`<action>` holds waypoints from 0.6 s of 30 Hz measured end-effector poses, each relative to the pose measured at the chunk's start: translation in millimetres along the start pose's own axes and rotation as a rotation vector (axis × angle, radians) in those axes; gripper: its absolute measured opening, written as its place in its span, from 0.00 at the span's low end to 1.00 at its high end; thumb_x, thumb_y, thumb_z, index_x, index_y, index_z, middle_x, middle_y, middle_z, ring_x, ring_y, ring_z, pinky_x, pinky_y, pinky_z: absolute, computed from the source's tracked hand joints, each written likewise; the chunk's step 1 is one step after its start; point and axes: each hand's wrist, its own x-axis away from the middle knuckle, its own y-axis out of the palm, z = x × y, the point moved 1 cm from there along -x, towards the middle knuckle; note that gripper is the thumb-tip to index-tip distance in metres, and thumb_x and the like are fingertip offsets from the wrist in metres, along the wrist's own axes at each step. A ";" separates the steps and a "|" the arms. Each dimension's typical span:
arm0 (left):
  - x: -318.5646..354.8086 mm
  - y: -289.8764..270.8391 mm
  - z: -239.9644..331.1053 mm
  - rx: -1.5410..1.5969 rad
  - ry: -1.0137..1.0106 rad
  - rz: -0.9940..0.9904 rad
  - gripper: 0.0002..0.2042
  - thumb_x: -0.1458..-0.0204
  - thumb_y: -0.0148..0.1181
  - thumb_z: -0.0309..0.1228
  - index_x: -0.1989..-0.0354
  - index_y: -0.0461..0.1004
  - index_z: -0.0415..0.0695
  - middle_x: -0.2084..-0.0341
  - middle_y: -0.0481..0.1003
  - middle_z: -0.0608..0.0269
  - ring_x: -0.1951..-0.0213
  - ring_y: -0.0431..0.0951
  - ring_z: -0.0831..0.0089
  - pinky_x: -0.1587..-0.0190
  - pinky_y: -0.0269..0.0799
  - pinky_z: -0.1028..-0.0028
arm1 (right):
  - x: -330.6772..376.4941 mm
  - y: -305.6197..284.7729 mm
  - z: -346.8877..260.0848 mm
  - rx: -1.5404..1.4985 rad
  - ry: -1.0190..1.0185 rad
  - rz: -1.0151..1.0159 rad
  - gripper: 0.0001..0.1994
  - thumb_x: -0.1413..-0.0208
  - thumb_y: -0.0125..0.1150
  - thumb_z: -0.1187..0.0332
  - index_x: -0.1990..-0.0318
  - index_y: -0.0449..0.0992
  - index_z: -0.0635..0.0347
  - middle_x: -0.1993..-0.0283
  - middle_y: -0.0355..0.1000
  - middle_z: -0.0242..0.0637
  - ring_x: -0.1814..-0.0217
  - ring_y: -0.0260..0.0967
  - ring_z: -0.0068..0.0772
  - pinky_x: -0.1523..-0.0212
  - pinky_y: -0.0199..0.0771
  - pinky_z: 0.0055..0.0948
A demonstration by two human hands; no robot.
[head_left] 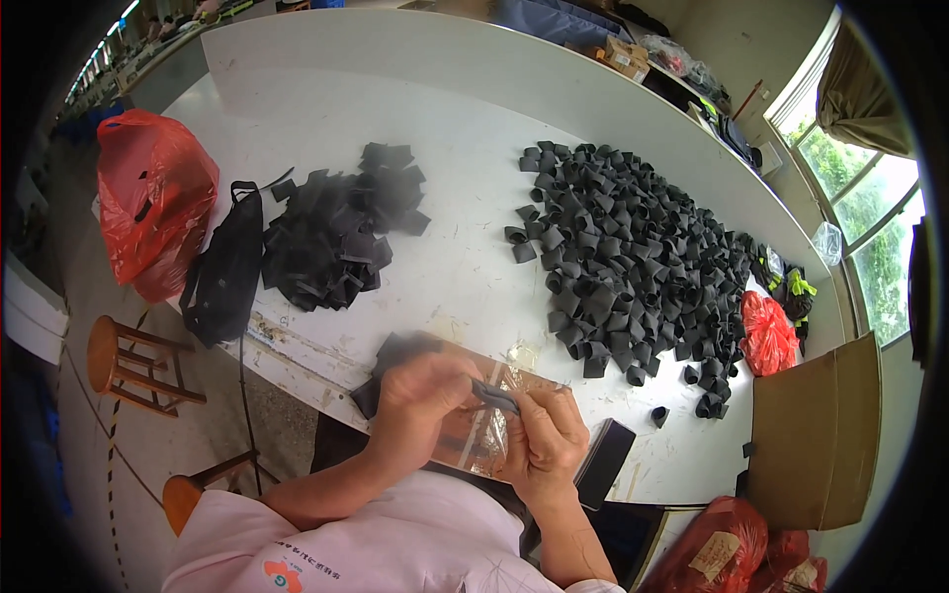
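Note:
Between my two hands is a folded dark grey fabric strip (494, 396). My left hand (425, 387) pinches its left end, and my right hand (546, 435) grips the right end. Both hands are above a brown board (457, 435) crossed with clear shiny tape at the table's near edge. A few flat black pieces (381, 371) lie beside my left hand, partly covered by it. Farther off on the left is a loose pile of flat black fabric pieces (341, 237). A large heap of black pieces curled into loops (633, 262) spreads over the right side.
A black phone-like slab (606, 463) lies right of my right hand. Red plastic bags (158, 198) and a black bag (229, 267) sit at the left edge. A cardboard box (816, 435) stands at the right, near another red bag (768, 331). Wooden stools (104, 358) are at left.

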 end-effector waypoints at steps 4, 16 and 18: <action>2.4 -4.0 -1.6 -0.189 0.033 -0.043 0.02 0.50 0.53 0.22 0.72 0.71 0.38 0.71 0.72 0.61 0.67 0.69 0.77 0.60 0.64 0.78 | 14.9 14.8 19.6 0.105 -0.110 -0.066 0.10 0.64 0.59 0.79 0.69 0.73 0.66 0.72 0.66 0.38 0.77 0.61 0.36 0.80 0.61 0.29; -14.5 5.8 17.7 -0.608 0.139 -0.348 0.04 0.50 0.53 0.22 0.67 0.72 0.38 0.66 0.73 0.59 0.65 0.72 0.77 0.61 0.67 0.79 | 14.9 3.8 10.8 0.119 -0.064 -0.156 0.16 0.63 0.61 0.75 0.61 0.71 0.65 0.72 0.67 0.38 0.76 0.63 0.37 0.78 0.63 0.29; -9.6 4.4 12.8 -0.502 0.094 -0.290 0.04 0.50 0.52 0.22 0.67 0.72 0.38 0.65 0.73 0.58 0.65 0.72 0.76 0.61 0.68 0.79 | 9.2 -2.2 1.7 -0.141 0.166 -0.143 0.17 0.60 0.63 0.72 0.59 0.71 0.63 0.72 0.67 0.37 0.76 0.64 0.34 0.78 0.64 0.28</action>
